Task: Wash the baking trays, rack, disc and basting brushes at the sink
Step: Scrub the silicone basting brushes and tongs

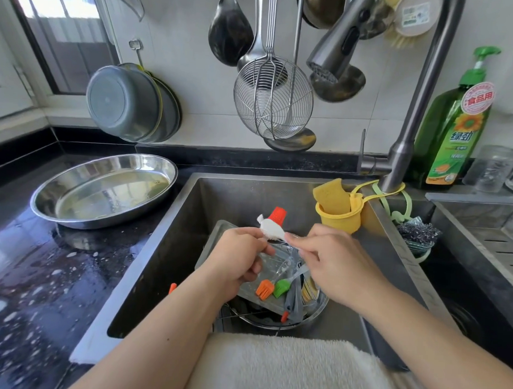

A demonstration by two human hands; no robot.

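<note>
The left hand has its fingers curled around a basting brush with a red head, whose bristles stick up just beyond the fingertips. The right hand pinches a white foamy scrubber between thumb and forefinger and presses it against that brush, just below the red bristles, so the two hands nearly meet over the sink.

Directly beneath the fingers lies a clear rectangular tray, tilted on a heap of other ware. On it, just under the left palm, rest an orange brush and, touching it on the right, a green brush. Under the right wrist the rim of a round metal pan shows, with wire bars of a rack partly hidden inside it.

Beyond the right fingers a yellow holder with a sponge hangs on the sink wall, and a steel scourer sits further right. Well left of the left fingers, an oval steel dish stands on the wet black worktop. The tap hangs above, a green soap bottle behind it.
</note>
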